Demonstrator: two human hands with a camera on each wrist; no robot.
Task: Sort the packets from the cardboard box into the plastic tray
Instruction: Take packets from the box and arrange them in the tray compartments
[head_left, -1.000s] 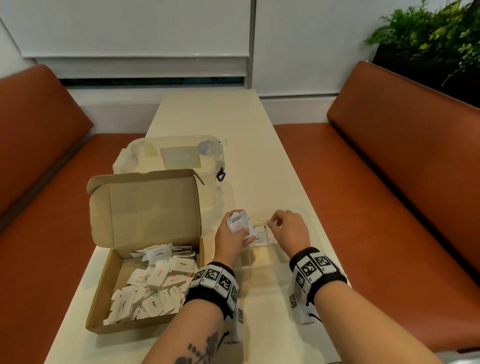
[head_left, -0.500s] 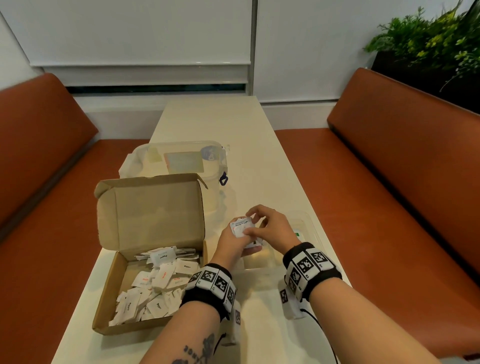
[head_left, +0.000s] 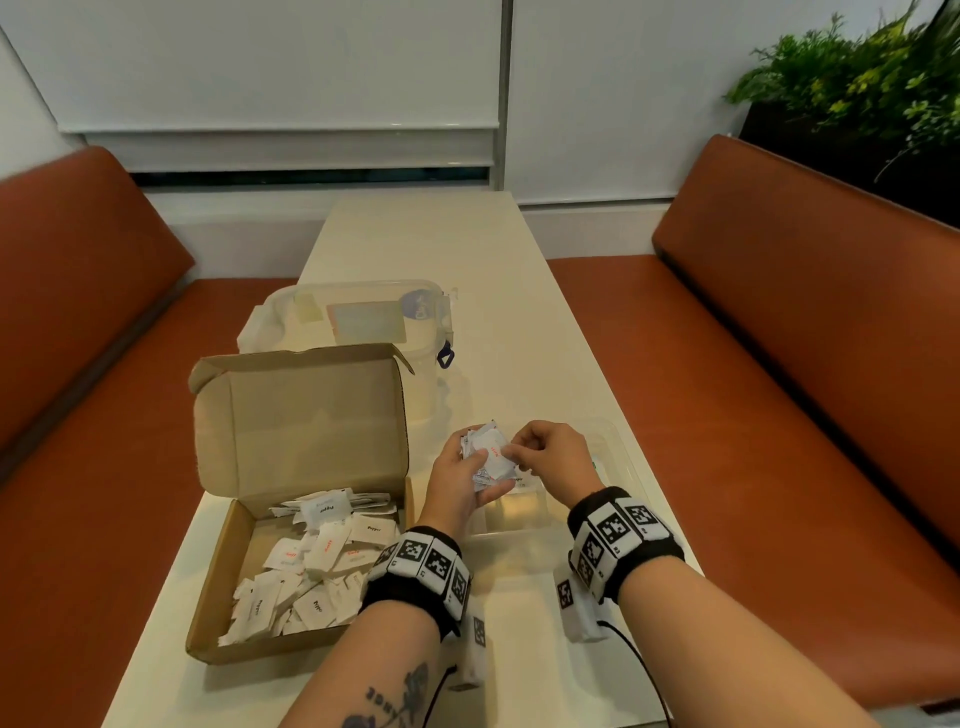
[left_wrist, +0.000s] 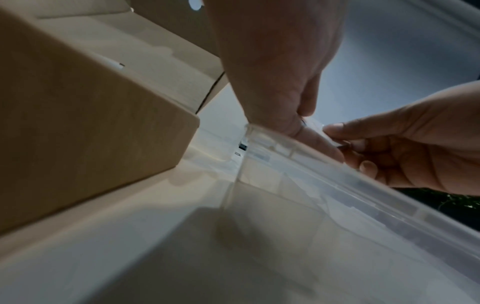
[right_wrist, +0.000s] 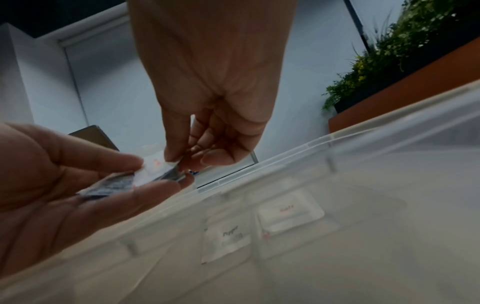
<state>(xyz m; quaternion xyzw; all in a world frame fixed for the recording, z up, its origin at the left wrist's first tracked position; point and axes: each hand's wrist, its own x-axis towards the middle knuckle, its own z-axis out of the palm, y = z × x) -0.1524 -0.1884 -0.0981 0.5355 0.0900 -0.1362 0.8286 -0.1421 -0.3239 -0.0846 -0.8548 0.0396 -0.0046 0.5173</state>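
An open cardboard box at the left holds several white packets. Right of it lies the clear plastic tray, with one pepper packet and one red-lettered packet in neighbouring compartments. My left hand holds a small bundle of packets over the tray's left edge. My right hand pinches the top packet of that bundle, red print on it, between thumb and forefinger.
A clear lidded plastic container stands behind the cardboard box. The cream table is narrow, with orange benches on both sides. A planter sits at the far right.
My right hand came from the tray's far compartments over to the bundle in my left hand and took hold of its top packet. The left hand stayed roughly in place.
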